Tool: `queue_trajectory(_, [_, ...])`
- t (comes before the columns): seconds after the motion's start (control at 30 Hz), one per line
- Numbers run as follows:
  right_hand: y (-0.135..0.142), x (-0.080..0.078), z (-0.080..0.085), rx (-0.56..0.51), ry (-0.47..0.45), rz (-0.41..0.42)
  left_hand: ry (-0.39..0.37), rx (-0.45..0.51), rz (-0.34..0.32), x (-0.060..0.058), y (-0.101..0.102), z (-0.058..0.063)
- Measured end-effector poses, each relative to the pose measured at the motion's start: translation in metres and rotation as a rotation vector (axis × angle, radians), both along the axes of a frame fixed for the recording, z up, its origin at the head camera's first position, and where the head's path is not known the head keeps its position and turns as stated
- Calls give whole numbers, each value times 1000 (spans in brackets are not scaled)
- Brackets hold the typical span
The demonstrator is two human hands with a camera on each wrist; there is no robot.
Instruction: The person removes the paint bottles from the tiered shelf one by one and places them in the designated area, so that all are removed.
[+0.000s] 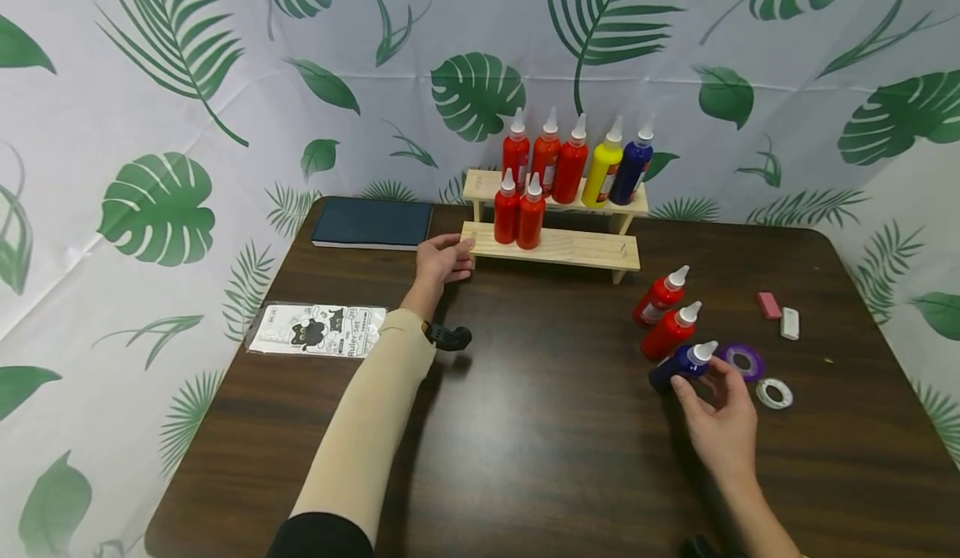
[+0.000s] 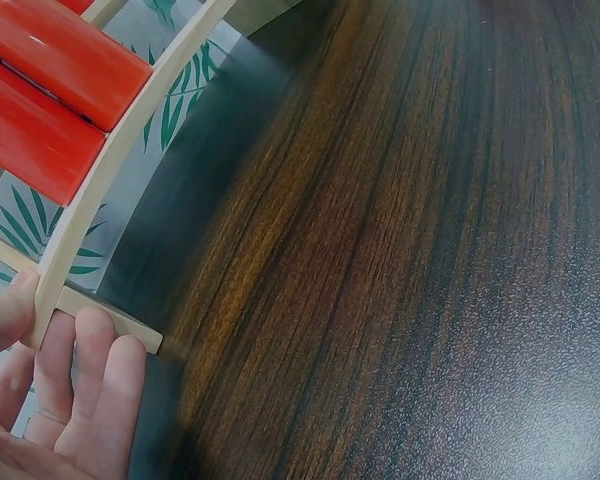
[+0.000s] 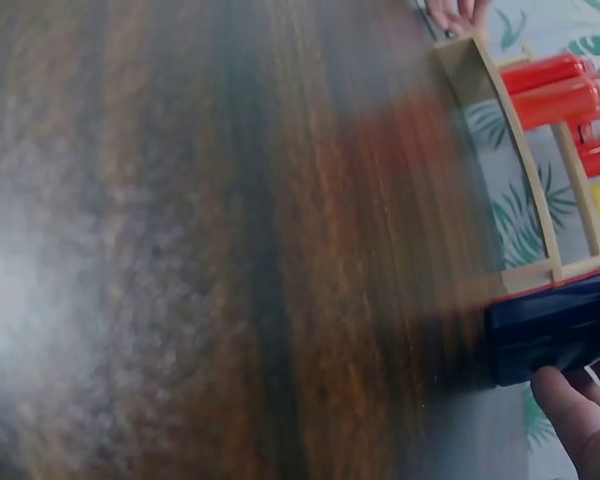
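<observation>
My left hand (image 1: 444, 259) pinches the left end of a two-step wooden rack (image 1: 577, 251); in the left wrist view its thumb and fingers (image 2: 92, 350) close around the lower board's end. Between the thumb and fingers of my right hand (image 1: 723, 424) is a dark blue squeeze bottle (image 1: 678, 368) with a white nozzle cap. Two red bottles (image 1: 660, 298) stand just beyond it on the table. On the rack's lower step are two red bottles (image 1: 531, 220). The upper step bears three reddish bottles (image 1: 572, 170), a yellow bottle (image 1: 602, 173) and another dark blue bottle (image 1: 632, 171).
Right of the blue bottle lie a purple tape roll (image 1: 753, 364), a white tape roll (image 1: 774, 394), a pink eraser (image 1: 768, 306) and a white block (image 1: 790, 324). A dark notebook (image 1: 371, 223) and a packaged ruler set (image 1: 318, 329) lie on the left. A leaf-patterned cloth (image 1: 375, 108) hangs behind.
</observation>
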State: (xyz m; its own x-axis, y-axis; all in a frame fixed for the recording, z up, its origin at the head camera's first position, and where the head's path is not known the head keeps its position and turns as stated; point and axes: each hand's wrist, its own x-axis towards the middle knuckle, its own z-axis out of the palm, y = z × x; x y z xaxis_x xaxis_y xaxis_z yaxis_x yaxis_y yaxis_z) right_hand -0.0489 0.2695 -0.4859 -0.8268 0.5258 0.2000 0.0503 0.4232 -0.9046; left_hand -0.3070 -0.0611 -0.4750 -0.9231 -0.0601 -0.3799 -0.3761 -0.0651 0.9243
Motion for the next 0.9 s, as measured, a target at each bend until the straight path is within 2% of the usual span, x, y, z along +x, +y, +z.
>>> queue_trajectory(0.23, [3, -1, -9, 17, -27, -4, -8, 8, 1, -2, -2, -5])
queue_trajectory(0.4, [3, 1, -8, 33, -49, -13, 3, 8, 0, 0, -1, -5])
queue_trajectory(0.5, [3, 4, -3, 38, -13, -18, 2, 10, -6, 1, 0, -4])
queue_trajectory(0.6, [2, 5, 5, 28, 99, -6, -1, 13, -7, 1, 0, -4])
queue_trajectory(0.73, [-1, 6, 22, 54, 299, 12, -2, 14, -4, 1, 0, -4])
queue_trajectory(0.9, [-19, 2, 52, 17, 635, -1, 0, 12, -1, 0, 0, -3])
